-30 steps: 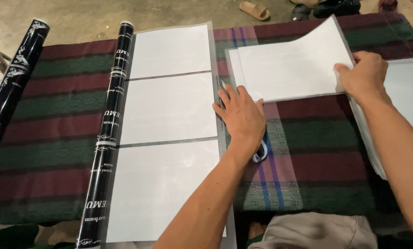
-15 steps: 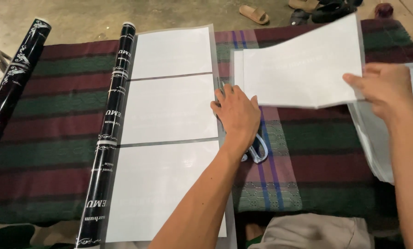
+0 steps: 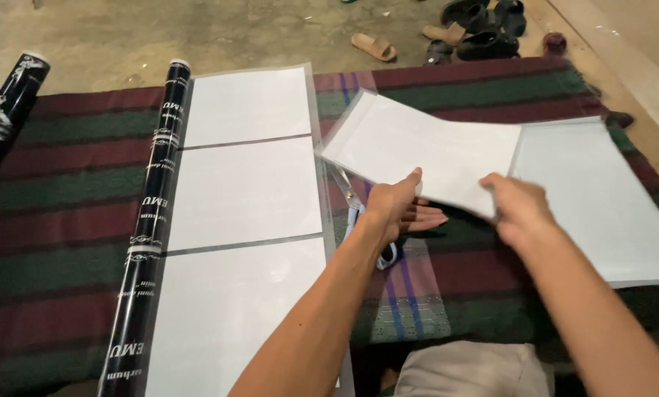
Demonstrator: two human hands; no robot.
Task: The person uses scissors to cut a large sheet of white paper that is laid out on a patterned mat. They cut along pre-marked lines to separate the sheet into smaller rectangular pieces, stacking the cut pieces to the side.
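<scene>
Both hands hold one white laminated sheet (image 3: 425, 151) at frame centre, raised above the striped cloth (image 3: 65, 198). Left hand (image 3: 397, 206): thumb on top, fingers (image 3: 425, 218) beneath its near edge. Right hand (image 3: 519, 209): closed on the lower right corner. Scissors (image 3: 359, 217) lie under the left hand. Black roll (image 3: 149, 228) at left, beside a clear film strip (image 3: 245, 195) bearing three white sheets.

A long black roll (image 3: 147, 228) with white printed labelling lies on the striped blanket (image 3: 57, 206), along the left edge of the clear sheet. A second black printed roll (image 3: 6, 110) lies at the blanket's far left corner.
</scene>
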